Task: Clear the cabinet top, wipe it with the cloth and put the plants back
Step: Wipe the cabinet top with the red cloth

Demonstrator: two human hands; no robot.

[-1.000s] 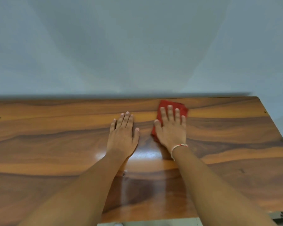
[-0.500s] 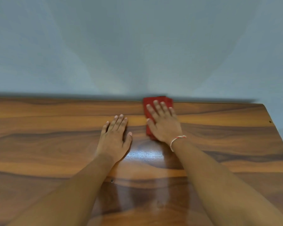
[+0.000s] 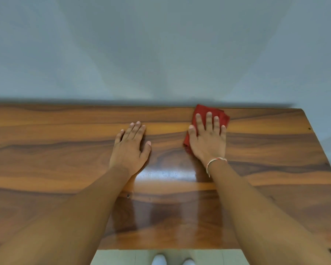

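A right hand (image 3: 208, 142) is pressing a red cloth (image 3: 221, 116) flat-fingered onto the cabinet top (image 3: 65, 150); the left hand (image 3: 129, 148), grip wide, is resting alongside.

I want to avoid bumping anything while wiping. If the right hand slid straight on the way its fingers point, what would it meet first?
Probably the wall: the right hand presses the red cloth near the cabinet top's back edge.
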